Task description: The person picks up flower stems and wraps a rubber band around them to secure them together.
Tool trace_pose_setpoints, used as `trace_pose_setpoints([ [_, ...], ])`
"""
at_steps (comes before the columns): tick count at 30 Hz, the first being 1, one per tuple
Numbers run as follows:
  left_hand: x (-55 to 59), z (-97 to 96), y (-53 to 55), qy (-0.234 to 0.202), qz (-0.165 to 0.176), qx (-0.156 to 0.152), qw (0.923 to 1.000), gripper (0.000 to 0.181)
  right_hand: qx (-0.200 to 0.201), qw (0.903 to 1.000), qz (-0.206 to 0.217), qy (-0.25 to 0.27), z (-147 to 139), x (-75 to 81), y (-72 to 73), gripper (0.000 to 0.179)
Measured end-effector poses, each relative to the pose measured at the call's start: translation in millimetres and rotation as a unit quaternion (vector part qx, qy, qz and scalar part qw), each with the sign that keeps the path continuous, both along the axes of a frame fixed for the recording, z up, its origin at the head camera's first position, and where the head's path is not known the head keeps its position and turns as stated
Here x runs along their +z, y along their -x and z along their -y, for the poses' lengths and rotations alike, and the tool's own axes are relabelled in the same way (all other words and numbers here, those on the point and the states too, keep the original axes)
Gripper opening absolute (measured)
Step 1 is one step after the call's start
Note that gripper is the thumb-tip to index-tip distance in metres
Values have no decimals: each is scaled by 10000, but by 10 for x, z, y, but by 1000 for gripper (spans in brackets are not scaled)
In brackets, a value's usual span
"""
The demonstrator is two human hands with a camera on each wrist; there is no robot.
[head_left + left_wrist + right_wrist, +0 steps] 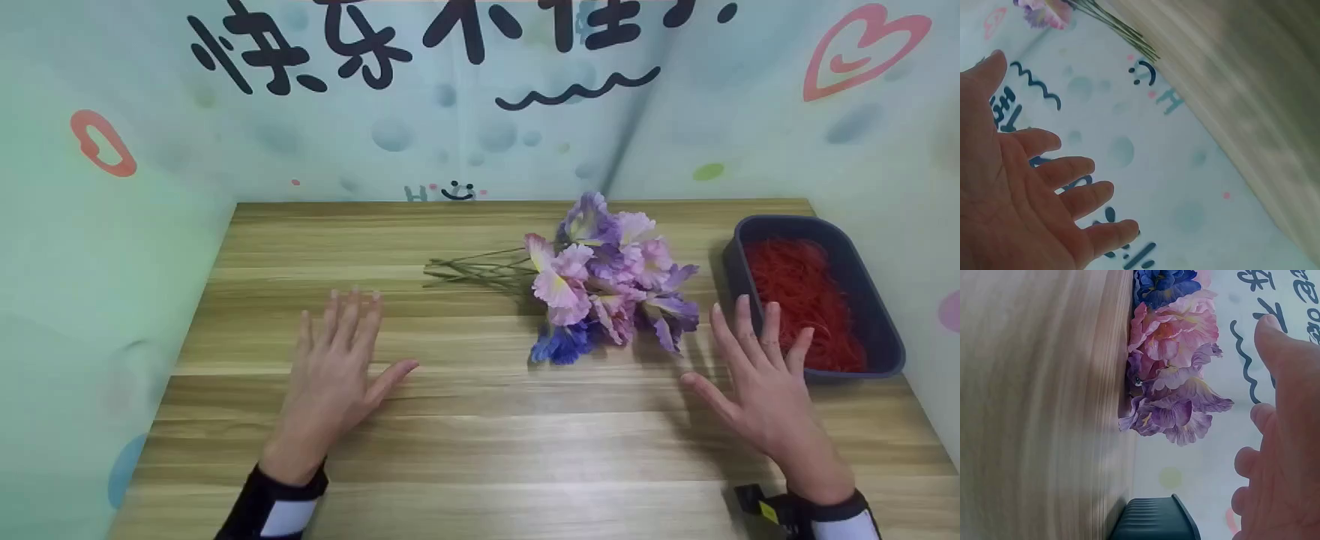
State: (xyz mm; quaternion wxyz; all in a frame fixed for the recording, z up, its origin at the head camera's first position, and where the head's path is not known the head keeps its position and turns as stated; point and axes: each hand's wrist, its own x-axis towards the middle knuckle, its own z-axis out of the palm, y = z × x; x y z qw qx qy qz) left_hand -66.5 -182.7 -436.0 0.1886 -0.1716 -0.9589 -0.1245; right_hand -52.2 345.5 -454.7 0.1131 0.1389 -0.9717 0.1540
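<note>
A bunch of artificial flowers (570,292) in pink, purple and blue lies on the wooden table, its thin green stems (480,271) pointing left. My left hand (334,379) is over the table's left half, fingers spread and nothing held; the stem ends are the closest thing to it. On the right, my right hand (769,401) also has its fingers spread and holds nothing. It lies between the blossoms and a dark blue box (862,262), overlapping the box's near left corner in the head view. In the right wrist view the blossoms (1174,405) show beyond the thumb.
Red shredded filler (806,300) fills part of the box at the table's right edge. A pale printed backdrop (450,127) with black characters, hearts and dots stands behind the table (480,450) and along both sides. Both wrists wear black bands.
</note>
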Motion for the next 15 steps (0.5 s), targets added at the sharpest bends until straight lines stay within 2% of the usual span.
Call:
trace_pose_setpoints([
  [3, 71, -51, 107, 197, -16, -362, 9992, 102, 10, 10000, 55, 1, 14, 15, -24, 99],
  [5, 123, -99, 185, 340, 100, -617, 9975, 96, 72, 9999, 62, 40, 33, 21, -47, 101],
  [8, 232, -214, 303, 342, 713, -966, 9922, 92, 253, 9995, 53, 186, 76, 18, -88, 104],
  [12, 352, -400, 490, 283, 1665, -1240, 9778, 97, 448, 9984, 138, 308, 130, -1, -111, 106],
  [15, 382, -551, 642, 429, 2051, -1355, 9684, 100, 417, 9982, 303, 318, 151, -13, -108, 108],
])
